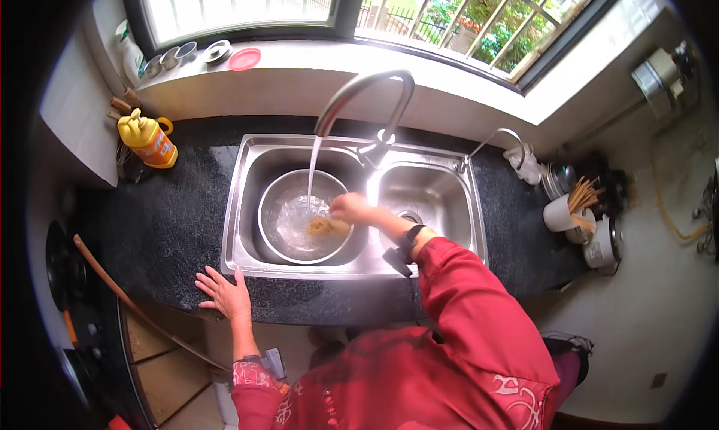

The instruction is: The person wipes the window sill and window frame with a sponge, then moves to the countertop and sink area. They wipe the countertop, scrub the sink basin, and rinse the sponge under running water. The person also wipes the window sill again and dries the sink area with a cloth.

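A round metal pot (pixel 269 245) stands in the left basin of the stainless steel sink (pixel 239 205). Water (pixel 312 166) runs from the curved faucet (pixel 359 85) into the pot, where some water covers the bottom. My right hand (pixel 351 208), blurred by motion, is over the pot's right rim with its fingers curled. It grips a tan scrubbing brush (pixel 320 226), whose bristly end is down inside the pot; blur hides its exact form. My left hand (pixel 227 295) rests with fingers spread on the dark countertop's front edge, left of the sink.
The right basin (pixel 427 200) has a drain. A yellow pump jug (pixel 147 141) stands back left. At right are a white chopstick holder (pixel 557 214) and a small white appliance (pixel 601 247). A long wooden stick (pixel 123 295) leans against the counter's left front.
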A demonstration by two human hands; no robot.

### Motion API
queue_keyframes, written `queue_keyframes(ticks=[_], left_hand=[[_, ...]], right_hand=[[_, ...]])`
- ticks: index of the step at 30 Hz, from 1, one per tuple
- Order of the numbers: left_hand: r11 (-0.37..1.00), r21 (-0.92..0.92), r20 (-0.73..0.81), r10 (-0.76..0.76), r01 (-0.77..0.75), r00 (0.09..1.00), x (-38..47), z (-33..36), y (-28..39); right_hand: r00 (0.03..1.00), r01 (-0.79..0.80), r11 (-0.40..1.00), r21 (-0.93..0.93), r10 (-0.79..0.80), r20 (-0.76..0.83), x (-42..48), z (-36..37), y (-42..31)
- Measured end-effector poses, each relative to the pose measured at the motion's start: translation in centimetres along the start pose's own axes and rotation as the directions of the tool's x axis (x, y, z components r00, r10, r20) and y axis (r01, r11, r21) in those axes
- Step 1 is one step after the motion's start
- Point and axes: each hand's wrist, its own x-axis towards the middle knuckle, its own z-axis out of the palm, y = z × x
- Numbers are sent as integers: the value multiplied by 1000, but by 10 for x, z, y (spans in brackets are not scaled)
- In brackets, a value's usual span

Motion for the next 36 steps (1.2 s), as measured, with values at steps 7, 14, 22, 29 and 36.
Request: queue_keyframes(ticks=[7,14,22,29,36], left_hand=[[998,55,-13,-6,7,1000,0,1,2],[999,32,-29,-3,4,1000,0,8,-1],[1000,21,-50,-6,7,999,2,10,1],[999,-42,-33,-27,26,999,2,8,1],[992,-126,-14,-29,27,999,1,2,1]], right_hand=[[843,-102,888,449,317,-435,-36,-65,21],[703,72,906,418,251,-665,-9,-72,41],[946,-148,935,323,229,-230,-12,-89,14],[955,100,993,-63,-78,286,49,17,-3],[786,433,869,-239,-234,573,66,114,4]])
